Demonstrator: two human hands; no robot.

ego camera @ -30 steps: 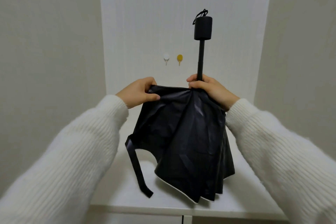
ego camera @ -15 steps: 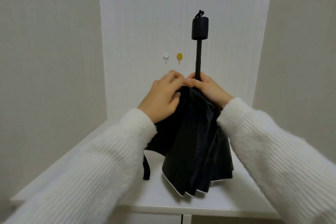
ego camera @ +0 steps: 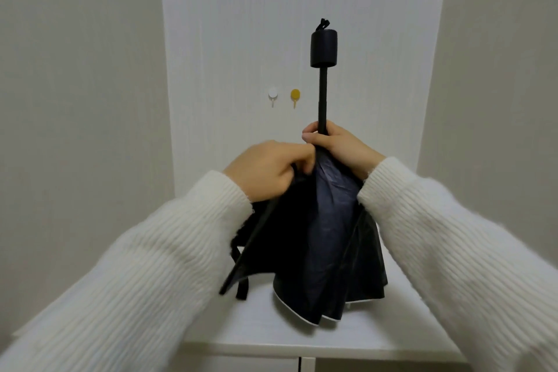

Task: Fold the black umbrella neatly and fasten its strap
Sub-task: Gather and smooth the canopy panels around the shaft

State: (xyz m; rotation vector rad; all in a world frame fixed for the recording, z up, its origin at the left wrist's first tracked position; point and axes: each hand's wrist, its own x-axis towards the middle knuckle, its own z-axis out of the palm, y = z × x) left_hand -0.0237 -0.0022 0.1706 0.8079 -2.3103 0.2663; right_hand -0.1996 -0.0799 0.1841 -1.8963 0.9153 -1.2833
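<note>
The black cloth umbrella (ego camera: 329, 238) stands upside down in the middle of the frame, its cloth edge low on the white table (ego camera: 302, 338). The left hand (ego camera: 268, 169) pinches a fold near the top. The right hand (ego camera: 335, 142) curls round the thin black pole (ego camera: 322, 96). Best to lay each fold flat, one way round, then wrap the hanging black strap (ego camera: 241, 290). Far up sits the round black handle (ego camera: 324, 49).

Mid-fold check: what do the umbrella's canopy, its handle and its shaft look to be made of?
Canopy: thin woven synthetic fabric, likely polyester or nylon, black with a slight sheen; it creases and hangs in soft pleats, with a pale edge at the hem. Handle: probably moulded plastic, matte black, a smooth cylinder with no glare. Shaft: a straight, rigid black rod, possibly painted metal; the finish hides which.
</note>
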